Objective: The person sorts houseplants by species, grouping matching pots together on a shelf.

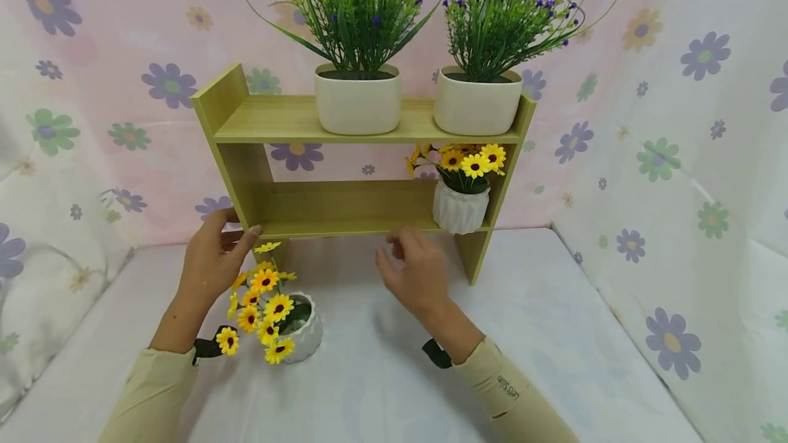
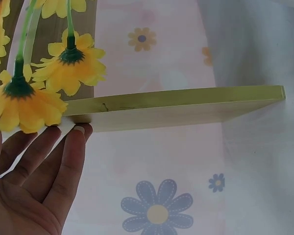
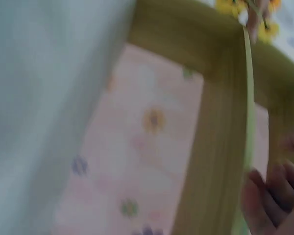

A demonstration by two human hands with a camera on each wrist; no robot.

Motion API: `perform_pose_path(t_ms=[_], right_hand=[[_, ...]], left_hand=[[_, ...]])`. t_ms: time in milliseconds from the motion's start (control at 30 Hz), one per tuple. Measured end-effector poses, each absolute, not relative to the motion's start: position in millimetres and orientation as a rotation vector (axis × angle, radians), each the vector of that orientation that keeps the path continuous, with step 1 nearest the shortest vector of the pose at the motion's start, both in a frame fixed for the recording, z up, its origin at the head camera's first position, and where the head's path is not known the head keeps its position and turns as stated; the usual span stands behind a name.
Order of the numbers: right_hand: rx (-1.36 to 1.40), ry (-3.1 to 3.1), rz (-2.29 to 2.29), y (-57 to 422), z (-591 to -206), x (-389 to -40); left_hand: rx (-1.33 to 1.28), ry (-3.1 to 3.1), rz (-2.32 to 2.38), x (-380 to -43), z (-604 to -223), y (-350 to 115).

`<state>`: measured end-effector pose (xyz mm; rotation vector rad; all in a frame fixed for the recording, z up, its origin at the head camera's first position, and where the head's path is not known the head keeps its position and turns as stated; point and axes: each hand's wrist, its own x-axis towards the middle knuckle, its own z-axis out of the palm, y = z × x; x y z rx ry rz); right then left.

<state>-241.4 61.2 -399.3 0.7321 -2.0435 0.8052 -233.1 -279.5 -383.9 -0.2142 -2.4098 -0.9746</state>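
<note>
A wooden two-tier shelf (image 1: 345, 207) stands on the white-covered table. My left hand (image 1: 212, 255) pinches its left side panel, thumb at the front edge and fingers on the outer face. In the left wrist view, the fingertips (image 2: 78, 131) touch that panel (image 2: 186, 110). My right hand (image 1: 415, 269) is just in front of the middle board, its fingers loosely bent and holding nothing. The right wrist view is blurred there, so contact with the board's edge (image 3: 249, 98) is unclear. Below the left hand, a white pot (image 1: 306, 340) of yellow flowers (image 1: 265, 306) sits on the table.
Two cream planters (image 1: 358, 104) with purple-flowered grass stand on the top board, the second planter (image 1: 477, 106) at the right end. Another white pot (image 1: 460, 210) with yellow flowers sits at the middle board's right end. Flower-printed curtains (image 1: 640, 87) hang behind and beside the table.
</note>
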Motion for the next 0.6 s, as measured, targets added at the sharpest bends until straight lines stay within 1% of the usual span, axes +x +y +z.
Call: perform_pose_path(t_ms=[133,233,433,600], right_hand=[[1.053,-2.318,0.83,38,-416,-233],[1.219,-2.517,0.835,20,-426,-226],[1.391,-2.723,0.99,-8,-444,-220],[1.431,-2.756,1.13,-25,-448,-226]], left_hand=[[-0.219,-2.411,-0.982,-232,-383,-280],[-0.217,-2.411,-0.986,-233,-384,-280],[-0.233,-2.403,-0.99,-234,-384,-280],[-0.241,-2.396,-1.008,-232,-383,-280]])
